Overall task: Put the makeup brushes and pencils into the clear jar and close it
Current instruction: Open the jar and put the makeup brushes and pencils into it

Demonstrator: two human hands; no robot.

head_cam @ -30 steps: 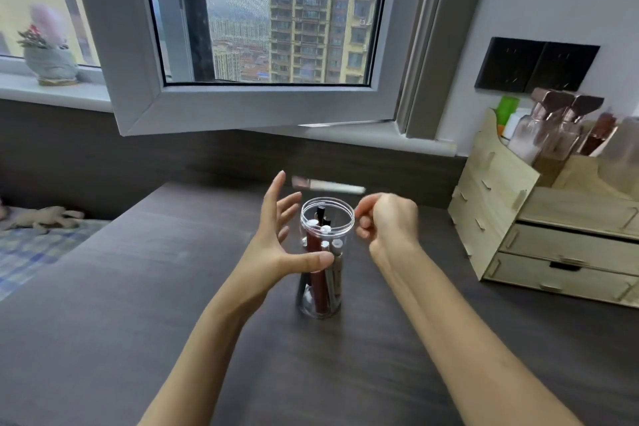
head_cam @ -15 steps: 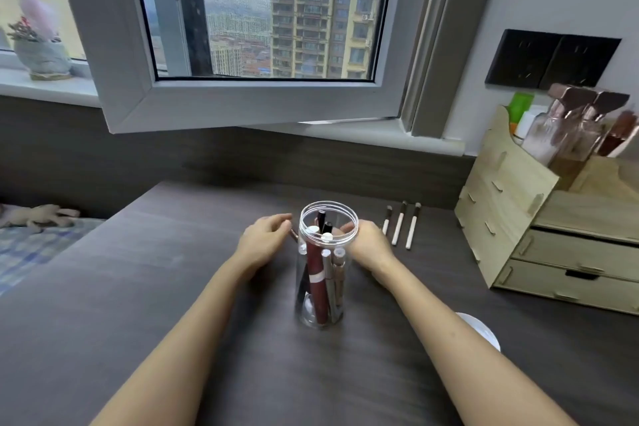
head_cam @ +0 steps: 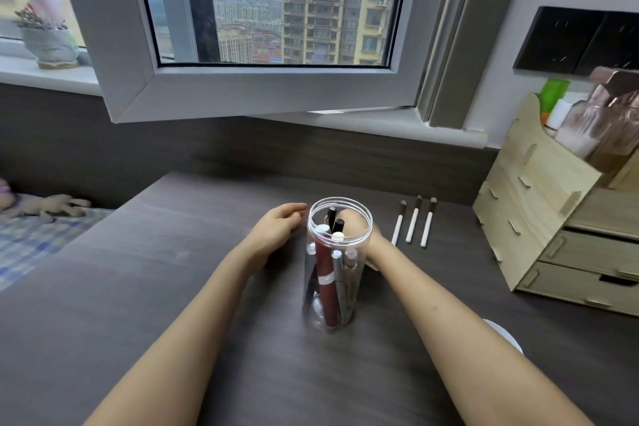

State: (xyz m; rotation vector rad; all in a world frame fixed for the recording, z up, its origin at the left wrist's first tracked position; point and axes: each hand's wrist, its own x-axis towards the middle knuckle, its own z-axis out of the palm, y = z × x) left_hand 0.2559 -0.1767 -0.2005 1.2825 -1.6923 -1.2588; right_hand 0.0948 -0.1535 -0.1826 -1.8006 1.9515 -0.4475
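Note:
The clear jar [head_cam: 337, 301] stands upright and lidless in the middle of the dark desk [head_cam: 145, 287]. It holds a dark red tube, black-capped pencils and several silver and white sticks. My left hand [head_cam: 276, 230] rests palm down on the desk just behind and left of the jar, with nothing visible in it. My right hand [head_cam: 377, 240] is behind the jar on its right side, mostly hidden by it, and its fingers are only seen through the plastic. Three white-handled makeup brushes [head_cam: 413, 223] lie side by side on the desk to the right of that hand.
A white round lid [head_cam: 506, 337] lies at the lower right, partly behind my right forearm. A wooden drawer organiser [head_cam: 539, 218] with bottles stands at the right. An open window sash [head_cam: 259, 90] hangs over the back of the desk. A bed with a plush toy [head_cam: 52, 206] is at the left.
Both hands dropped from beside the jar's rim to the desk behind the jar. The view shifted, bringing the three brushes and the lid into sight.

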